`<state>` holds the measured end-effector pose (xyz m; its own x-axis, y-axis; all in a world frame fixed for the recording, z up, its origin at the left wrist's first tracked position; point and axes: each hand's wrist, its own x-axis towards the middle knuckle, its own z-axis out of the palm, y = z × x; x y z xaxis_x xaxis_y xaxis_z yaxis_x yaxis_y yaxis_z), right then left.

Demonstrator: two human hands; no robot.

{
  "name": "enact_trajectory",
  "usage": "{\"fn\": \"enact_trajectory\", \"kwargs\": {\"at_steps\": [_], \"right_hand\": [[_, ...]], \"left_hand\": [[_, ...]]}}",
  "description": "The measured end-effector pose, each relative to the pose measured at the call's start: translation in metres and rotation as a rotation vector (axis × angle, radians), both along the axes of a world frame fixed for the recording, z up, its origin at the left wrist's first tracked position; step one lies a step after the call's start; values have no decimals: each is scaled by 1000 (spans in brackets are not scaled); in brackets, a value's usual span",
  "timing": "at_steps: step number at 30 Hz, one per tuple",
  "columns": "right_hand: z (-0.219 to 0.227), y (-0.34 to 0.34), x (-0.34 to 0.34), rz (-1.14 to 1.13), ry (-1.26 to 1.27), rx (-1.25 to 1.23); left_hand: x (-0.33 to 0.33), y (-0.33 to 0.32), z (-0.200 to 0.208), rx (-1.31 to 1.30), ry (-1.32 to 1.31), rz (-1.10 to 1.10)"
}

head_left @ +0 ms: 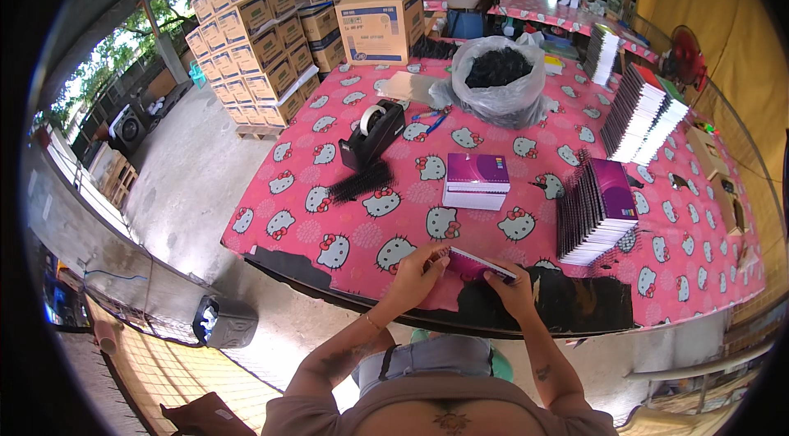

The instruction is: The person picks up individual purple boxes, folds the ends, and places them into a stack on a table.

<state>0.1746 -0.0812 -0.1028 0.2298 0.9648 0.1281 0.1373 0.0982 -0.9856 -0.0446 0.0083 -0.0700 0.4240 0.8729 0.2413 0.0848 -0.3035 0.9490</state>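
Close to the table's near edge, I hold a small purple-covered notebook point(470, 264) low and tilted. My right hand point(511, 286) grips its right end, thumb on top. The fingers of my left hand point(419, 273) are pinched together at its left end; whether a thin binding coil is between them is too small to tell. Beyond my hands lies a short stack of purple notebooks point(477, 181) with white page edges. To the right stands a taller pile of purple notebooks point(598, 210) with black spiral spines. Loose black coils point(362, 182) lie to the left.
A black tape dispenser point(374, 136), pens point(434, 121) and a clear bag of black coils point(499, 78) are farther back. More notebook stacks point(641, 117) stand right. An open carton point(378, 27) sits at the far edge; stacked cartons point(251, 41) and a bin point(226, 322) are left. People work beyond.
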Motion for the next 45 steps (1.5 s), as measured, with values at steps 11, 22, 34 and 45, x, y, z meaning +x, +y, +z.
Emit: {"fn": "enact_trajectory", "kwargs": {"at_steps": [11, 22, 34, 45], "right_hand": [[-2, 3, 1, 9, 2, 18], [6, 5, -2, -10, -15, 29], [-8, 2, 3, 36, 12, 19], [30, -9, -23, -137, 339, -44]], "left_hand": [[-7, 4, 10, 521, 313, 114], [-6, 25, 21, 524, 241, -16], [-10, 50, 24, 684, 347, -263], [8, -15, 13, 1045, 838, 61]]}}
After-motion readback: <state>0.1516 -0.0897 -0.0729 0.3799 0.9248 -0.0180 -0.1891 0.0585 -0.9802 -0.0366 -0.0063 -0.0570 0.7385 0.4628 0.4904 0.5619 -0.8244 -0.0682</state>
